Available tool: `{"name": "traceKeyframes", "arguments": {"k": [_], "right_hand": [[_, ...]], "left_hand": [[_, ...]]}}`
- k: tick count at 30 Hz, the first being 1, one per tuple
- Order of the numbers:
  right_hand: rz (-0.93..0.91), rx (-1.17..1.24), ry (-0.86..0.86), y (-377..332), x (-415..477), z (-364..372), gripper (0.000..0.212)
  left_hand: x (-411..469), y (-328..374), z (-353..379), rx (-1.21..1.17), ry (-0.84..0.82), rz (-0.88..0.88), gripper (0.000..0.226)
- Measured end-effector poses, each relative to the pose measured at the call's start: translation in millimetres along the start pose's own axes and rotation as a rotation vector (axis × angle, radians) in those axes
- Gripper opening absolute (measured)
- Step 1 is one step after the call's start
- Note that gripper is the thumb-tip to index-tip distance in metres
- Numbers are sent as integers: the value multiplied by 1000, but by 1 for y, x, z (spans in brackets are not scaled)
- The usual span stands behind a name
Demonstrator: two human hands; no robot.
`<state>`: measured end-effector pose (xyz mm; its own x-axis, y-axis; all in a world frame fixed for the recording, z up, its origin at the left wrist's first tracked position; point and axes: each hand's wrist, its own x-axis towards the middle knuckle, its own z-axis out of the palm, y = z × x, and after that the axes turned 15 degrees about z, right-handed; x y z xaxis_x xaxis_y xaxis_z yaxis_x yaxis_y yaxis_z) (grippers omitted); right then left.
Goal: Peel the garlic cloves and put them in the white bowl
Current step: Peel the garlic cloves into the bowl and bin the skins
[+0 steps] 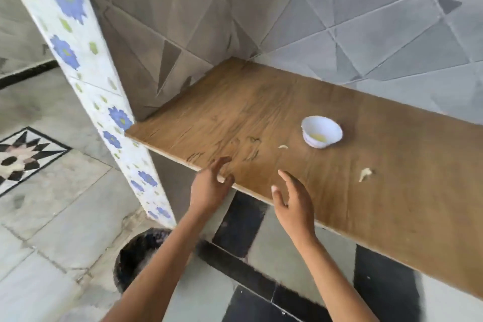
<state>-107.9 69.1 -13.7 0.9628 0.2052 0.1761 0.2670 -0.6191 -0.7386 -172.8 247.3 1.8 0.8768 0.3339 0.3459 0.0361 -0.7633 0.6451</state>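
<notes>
This looks like a home kitchen corner: a wood-grain surface (261,112) against grey geometric wall tiles (366,21), a pillar (73,47) tiled with blue flowers, a marble floor (65,204) with a star inlay (21,157), and a small white bowl (322,124) with peel scraps (364,174) nearby.

1. A brown wooden shelf (392,191) is running under and beyond the right hand (294,206).
2. Grey tiled walls (366,34) with triangle patterns are rising behind it.
3. A white pillar (86,73) with blue flowers is standing left of the left hand (209,187).
4. A pale stone floor (65,204) with a star inlay (23,157) is lying further left.
</notes>
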Motion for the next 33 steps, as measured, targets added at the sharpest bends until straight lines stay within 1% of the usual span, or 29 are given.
{"name": "traceKeyframes", "arguments": {"k": [3,6,8,10,13,16,18,20,22,23,25,26,28,29,31,32,33], "right_hand": [[39,-104,78,41,19,-47,49],[97,-208,90,74,34,-82,46],[141,-285,90,89,40,-93,44],[186,-366,92,102,44,-100,52],[317,-468,82,121,52,-100,68],[443,-552,85,128,58,-98,77],[464,-627,78,131,59,-97,70],[468,-647,67,136,59,-97,66],[482,-662,69,137,59,-97,69],[486,-666,63,136,58,-97,74],[505,-665,47,135,58,-96,87],[516,-663,45,136,59,-96,92],[508,-660,50,137,59,-95,100],[509,-660,59,138,58,-95,106],[508,-657,60,137,58,-94,109],[507,-650,57,137,57,-94,109],[500,-623,53,136,57,-95,107]], "left_hand": [[36,33,36,81,-101,22,39],[64,55,67,134,-166,94,35],[78,62,83,153,-201,107,36],[93,66,95,174,-231,105,39],[118,63,115,186,-277,132,38],[140,53,131,244,-351,136,29],[154,50,132,224,-335,135,22],[173,53,127,115,-211,156,18],[192,68,121,5,-113,247,16],[199,77,121,-39,-124,309,14],[214,96,130,-46,-252,431,14],[221,104,140,4,-338,483,17],[227,115,157,210,-523,523,26],[230,119,166,284,-601,510,29],[234,122,175,354,-695,468,30],[235,122,176,372,-706,454,29],[236,123,176,380,-680,447,29]]}}
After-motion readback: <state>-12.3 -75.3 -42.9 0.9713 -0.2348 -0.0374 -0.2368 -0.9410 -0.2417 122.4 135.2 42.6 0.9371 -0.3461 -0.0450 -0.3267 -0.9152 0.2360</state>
